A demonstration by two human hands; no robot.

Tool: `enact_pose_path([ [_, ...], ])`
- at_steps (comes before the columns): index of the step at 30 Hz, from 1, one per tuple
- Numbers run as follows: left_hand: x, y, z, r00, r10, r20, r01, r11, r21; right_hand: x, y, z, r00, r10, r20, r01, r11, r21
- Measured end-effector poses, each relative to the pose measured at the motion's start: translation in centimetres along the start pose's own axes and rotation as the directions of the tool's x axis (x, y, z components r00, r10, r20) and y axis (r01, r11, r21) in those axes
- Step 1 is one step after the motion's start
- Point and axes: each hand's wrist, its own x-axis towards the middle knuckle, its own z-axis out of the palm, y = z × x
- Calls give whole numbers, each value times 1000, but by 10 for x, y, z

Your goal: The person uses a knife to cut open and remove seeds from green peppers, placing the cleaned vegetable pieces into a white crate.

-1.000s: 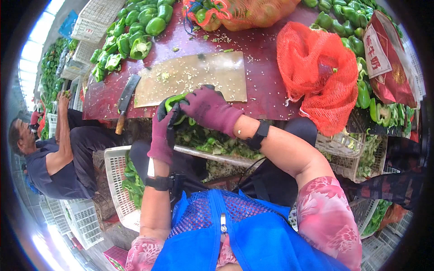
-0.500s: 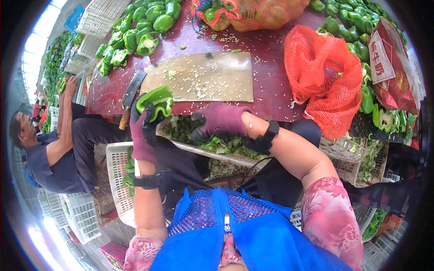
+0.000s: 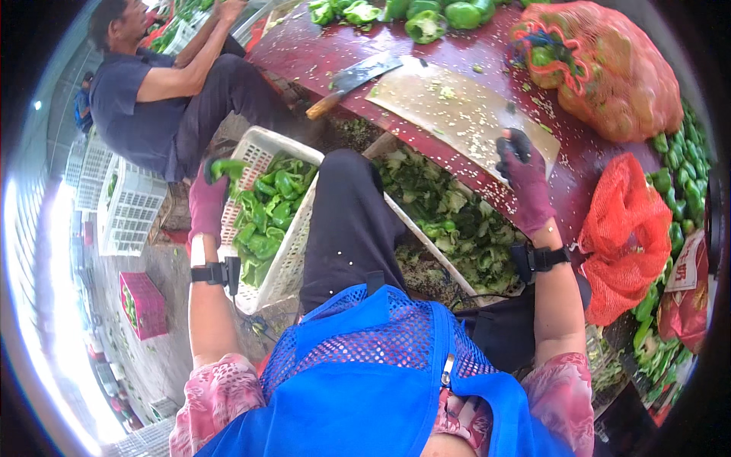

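Note:
My left hand [image 3: 207, 199], in a purple glove with dark fingers, is closed on a piece of green pepper [image 3: 228, 169]. It is at the left rim of a white plastic basket [image 3: 293, 247] holding cut green peppers [image 3: 266, 206]. My right hand [image 3: 525, 171], gloved alike, is raised by the near edge of the tan cutting board [image 3: 434, 99]. Its fingers are curled; whatever they may hold is too blurred to make out. A cleaver [image 3: 358, 80] with a wooden handle lies at the board's left end, its handle over the table edge.
Pepper scraps fill a tray [image 3: 426, 232] below the red table [image 3: 304, 57]. An orange net sack [image 3: 617, 76] of peppers and an empty red net bag [image 3: 628, 236] lie on the right. Whole peppers [image 3: 461, 14] are at the back. Another person [image 3: 152, 99] sits at left.
My view has turned left. My left hand has carried the pepper piece from the board to the basket. My right hand has moved apart from it, toward the board's right end.

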Motion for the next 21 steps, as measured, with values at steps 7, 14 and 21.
enact_pose_path([
  [7,-65,-121,36,948,-203,244,60,870,490,-4,10,-3,998,-59,2,59,993,-100],
  [14,37,44,64,952,307,21,-305,951,-53,3,17,1,997,-72,12,73,974,-213],
  [21,108,285,140,786,604,131,-578,793,-194,-5,8,-4,994,-104,-28,98,983,-154],
])
